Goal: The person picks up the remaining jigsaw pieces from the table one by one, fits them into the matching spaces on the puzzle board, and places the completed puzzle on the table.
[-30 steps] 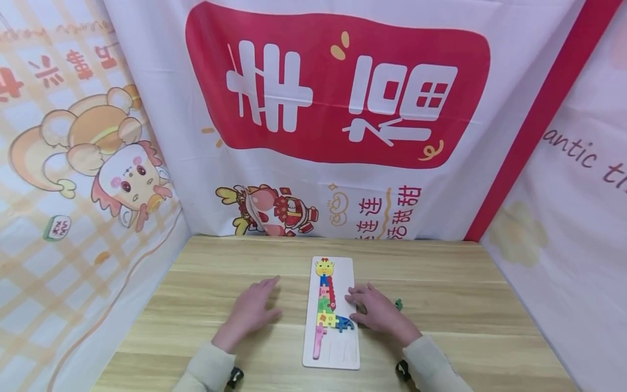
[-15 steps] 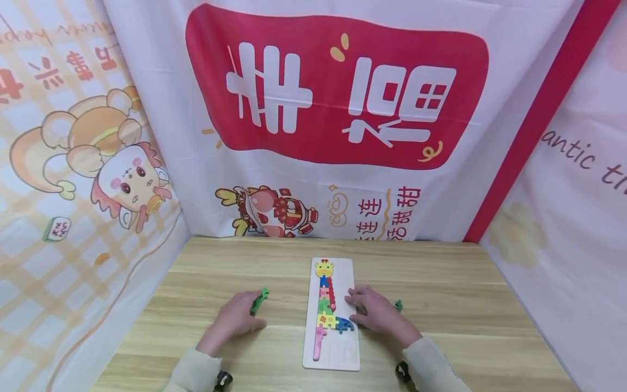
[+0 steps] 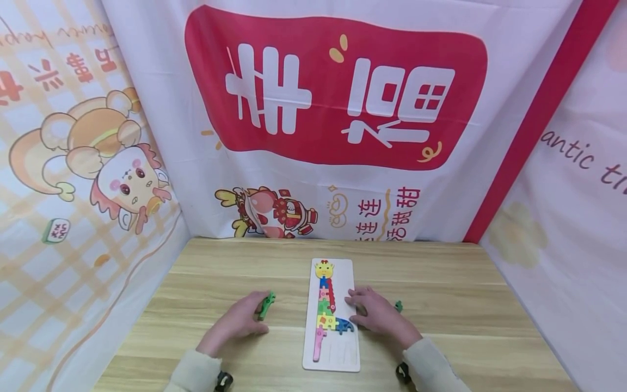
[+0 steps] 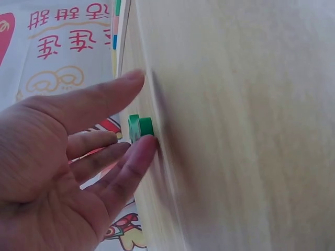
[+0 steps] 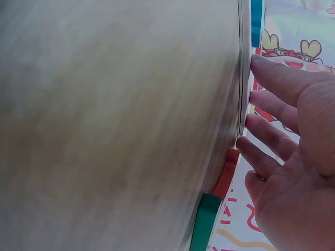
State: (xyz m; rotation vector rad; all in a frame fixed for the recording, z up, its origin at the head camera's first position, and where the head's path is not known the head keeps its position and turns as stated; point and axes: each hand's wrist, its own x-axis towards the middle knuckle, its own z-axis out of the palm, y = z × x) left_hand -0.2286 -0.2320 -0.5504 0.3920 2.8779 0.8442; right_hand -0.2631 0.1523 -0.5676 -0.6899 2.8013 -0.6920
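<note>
A pale puzzle board [image 3: 343, 275] lies on the table, partly filled with giraffe pieces. A yellow head [image 3: 324, 269] is at its top, a pink leg piece [image 3: 319, 345] at its lower left. My left hand [image 3: 239, 317] is left of the board, its fingers extended at a loose green puzzle piece [image 3: 266, 306]. In the left wrist view the thumb stands apart from that green piece [image 4: 145, 126], and the fingertips are beside it. My right hand [image 3: 377, 313] rests with relaxed fingers at the board's right edge, close to the blue piece [image 3: 344, 325].
Another green piece [image 3: 399, 306] lies right of my right hand. The right wrist view has a green piece [image 5: 205, 222] and a red piece [image 5: 226, 173] near that hand. A wooden table [image 3: 455, 326] carries everything, and printed cloth [image 3: 338, 207] hangs behind it.
My left hand has drawn back to the left, uncovering the green piece, which has then shifted slightly to the right. The right hand has stayed in place.
</note>
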